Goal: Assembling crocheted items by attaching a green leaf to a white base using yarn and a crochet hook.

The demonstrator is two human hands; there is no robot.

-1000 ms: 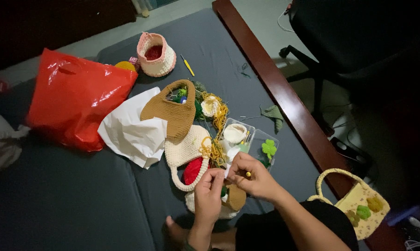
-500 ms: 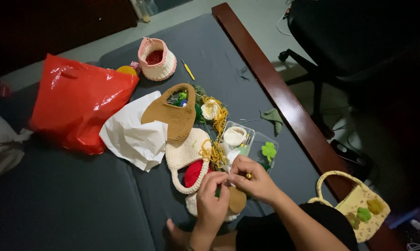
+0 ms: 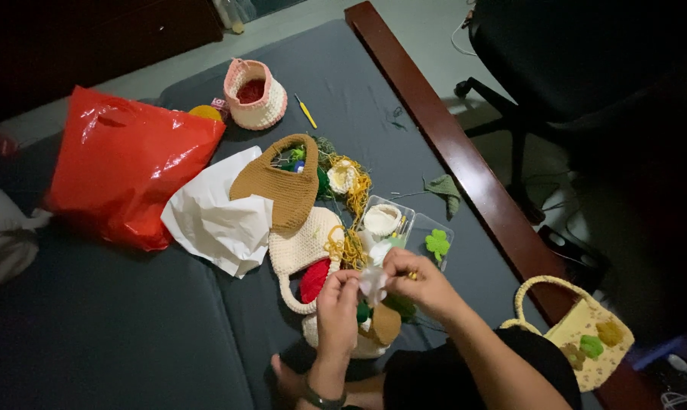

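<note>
Both hands meet over a pile of crochet work on a dark grey mattress (image 3: 131, 334). My left hand (image 3: 337, 304) pinches a small white crocheted piece (image 3: 374, 281). My right hand (image 3: 419, 277) also grips that piece, with something small and yellow between its fingers. Just below the hands lie a cream pouch with a red ball of yarn (image 3: 313, 279) and a tan piece (image 3: 385, 325). A brown crocheted bag (image 3: 282, 190) and tangled yellow yarn (image 3: 351, 243) lie just beyond.
A red plastic bag (image 3: 123, 175) and white plastic sheet (image 3: 214, 216) lie left. A pink-and-cream basket (image 3: 256, 95) and yellow crochet hook (image 3: 307, 112) sit farther off. A clear box (image 3: 427, 228) holds a green clover. A wooden bed edge (image 3: 450, 144), office chair (image 3: 586, 68) and yellow bag (image 3: 579, 334) are right.
The hands have stayed together on the white piece with small finger shifts; the view has drifted slightly. Nothing else moved.
</note>
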